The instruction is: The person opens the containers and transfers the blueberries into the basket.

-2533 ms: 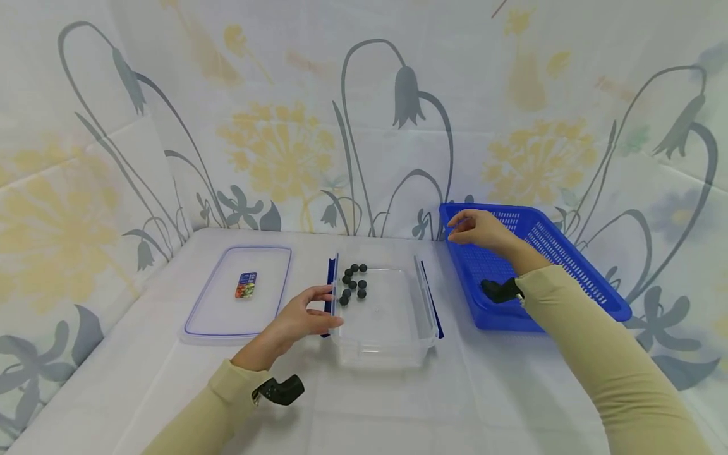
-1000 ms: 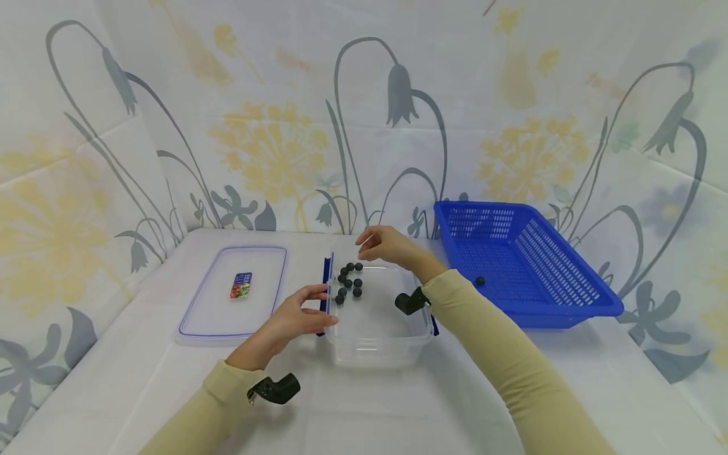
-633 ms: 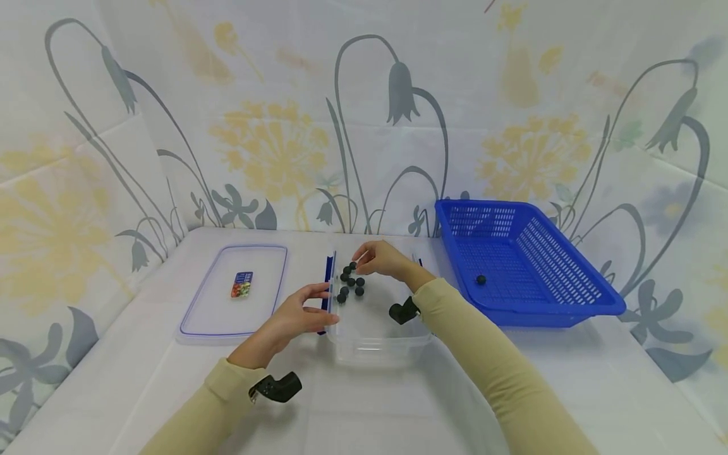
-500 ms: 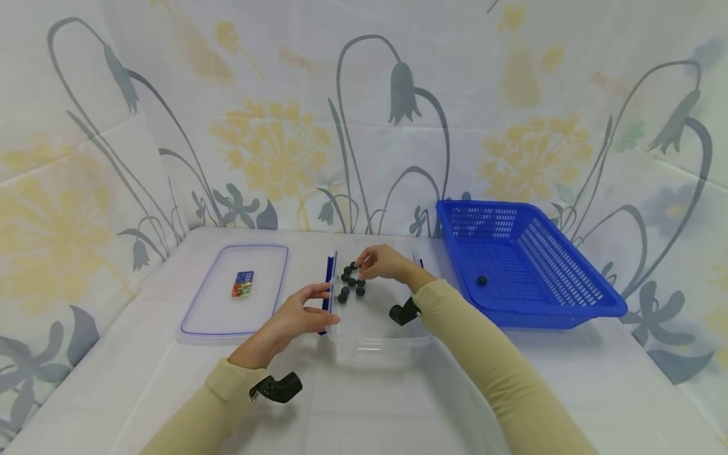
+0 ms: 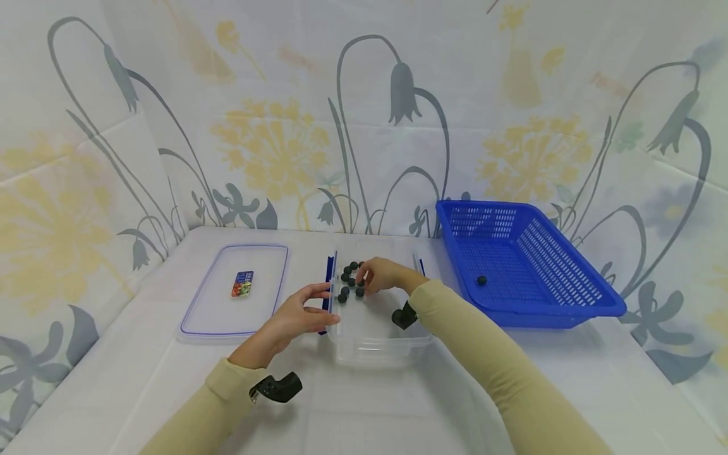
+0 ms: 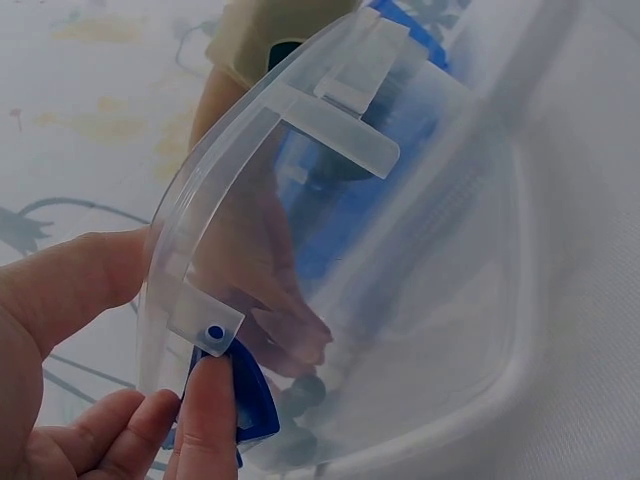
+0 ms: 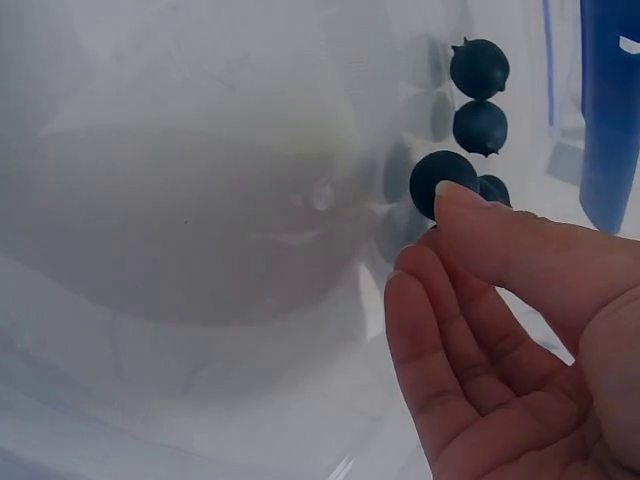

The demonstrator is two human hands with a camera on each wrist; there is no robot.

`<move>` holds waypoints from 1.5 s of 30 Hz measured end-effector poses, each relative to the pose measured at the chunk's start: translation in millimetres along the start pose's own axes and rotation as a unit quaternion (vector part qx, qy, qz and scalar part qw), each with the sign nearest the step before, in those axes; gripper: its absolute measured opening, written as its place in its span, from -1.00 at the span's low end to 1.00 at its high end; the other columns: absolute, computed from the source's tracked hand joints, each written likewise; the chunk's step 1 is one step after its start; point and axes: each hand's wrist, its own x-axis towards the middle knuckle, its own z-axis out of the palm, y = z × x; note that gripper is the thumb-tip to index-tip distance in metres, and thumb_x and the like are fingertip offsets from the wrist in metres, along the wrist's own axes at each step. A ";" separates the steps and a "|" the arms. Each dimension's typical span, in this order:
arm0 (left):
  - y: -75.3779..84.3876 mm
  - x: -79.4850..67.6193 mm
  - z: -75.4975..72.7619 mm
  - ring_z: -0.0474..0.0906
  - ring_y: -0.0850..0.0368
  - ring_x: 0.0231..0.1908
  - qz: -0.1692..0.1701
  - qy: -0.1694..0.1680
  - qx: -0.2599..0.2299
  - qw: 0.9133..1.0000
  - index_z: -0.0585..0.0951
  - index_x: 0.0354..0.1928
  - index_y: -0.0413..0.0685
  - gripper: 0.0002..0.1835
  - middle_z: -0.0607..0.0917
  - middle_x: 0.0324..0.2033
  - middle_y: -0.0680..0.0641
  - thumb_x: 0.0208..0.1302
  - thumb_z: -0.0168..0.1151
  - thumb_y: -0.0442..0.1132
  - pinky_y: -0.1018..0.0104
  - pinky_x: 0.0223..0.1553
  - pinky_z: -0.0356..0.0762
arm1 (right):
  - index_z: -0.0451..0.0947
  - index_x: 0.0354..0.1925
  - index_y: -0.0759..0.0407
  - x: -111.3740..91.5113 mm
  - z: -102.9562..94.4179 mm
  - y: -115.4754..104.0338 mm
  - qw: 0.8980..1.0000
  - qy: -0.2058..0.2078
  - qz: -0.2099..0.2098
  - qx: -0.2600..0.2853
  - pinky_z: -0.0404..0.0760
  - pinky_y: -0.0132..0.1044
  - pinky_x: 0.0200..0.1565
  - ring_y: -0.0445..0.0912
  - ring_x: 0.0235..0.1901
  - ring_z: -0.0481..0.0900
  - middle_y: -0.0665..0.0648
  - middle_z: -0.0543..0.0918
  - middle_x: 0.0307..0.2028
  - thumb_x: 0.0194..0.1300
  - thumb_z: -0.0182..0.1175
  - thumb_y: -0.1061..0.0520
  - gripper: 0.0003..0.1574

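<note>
A clear plastic box [image 5: 381, 351] with blue side clips [image 5: 330, 272] stands in the middle of the table. Several dark blueberries [image 5: 345, 277] sit along its left part, visible through the wall in the left wrist view. My left hand [image 5: 301, 316] grips the box's left side, with a finger against a blue clip [image 6: 255, 400]. Reaching inside, my right hand [image 5: 383, 276] pinches at one blueberry [image 7: 438, 178]; its thumb tip overlaps that berry, while the index finger is mostly hidden. Two more blueberries [image 7: 480, 127] lie close by in the right wrist view.
A blue perforated basket [image 5: 546, 297] stands at right, with one blueberry [image 5: 481, 280] inside. On the left lies a clear lid [image 5: 199, 309] with a blue seal and a colourful label [image 5: 242, 284]. A flower-patterned cloth [image 5: 364, 158] hangs behind.
My right hand has travelled left from above the basket to the box, then down among the blueberries toward me. My left hand keeps its grip on the box's side.
</note>
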 end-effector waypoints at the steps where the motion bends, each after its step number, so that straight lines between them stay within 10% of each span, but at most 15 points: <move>1: -0.1 0.0 -0.1 0.50 -0.01 -0.04 0.001 0.000 0.000 1.000 0.26 0.33 -0.05 -0.26 0.35 0.21 -0.17 0.10 0.35 -0.32 0.15 -0.08 0.56 | 0.58 -0.15 0.20 0.2 0.3 -0.1 1.000 -0.005 0.000 -0.005 0.52 -0.36 -0.30 -0.11 -0.35 0.48 0.09 0.57 -0.34 0.02 0.30 0.37 -0.64; 25: -3.4 0.4 -0.8 0.47 -0.03 -0.01 0.007 -0.002 -0.006 1.000 0.26 0.33 -0.05 -0.24 0.33 0.22 -0.17 0.08 0.37 -0.31 0.13 -0.07 0.56 | 0.57 -0.25 0.20 -4.2 -3.6 -17.4 0.998 -0.011 -0.048 -0.043 0.53 -0.37 -0.39 -0.14 -0.46 0.52 0.05 0.59 -0.42 0.04 0.34 0.33 -0.75; 45: -2.0 0.1 1.3 0.48 -0.02 -0.03 0.003 0.008 -0.005 1.000 0.29 0.32 -0.05 -0.24 0.35 0.20 -0.16 0.05 0.40 -0.30 0.13 -0.07 0.55 | 0.55 -0.21 0.23 -46.7 -62.3 -29.6 0.995 0.025 -0.085 -0.049 0.55 -0.32 -0.32 -0.11 -0.41 0.53 0.08 0.61 -0.42 0.09 0.31 0.31 -0.76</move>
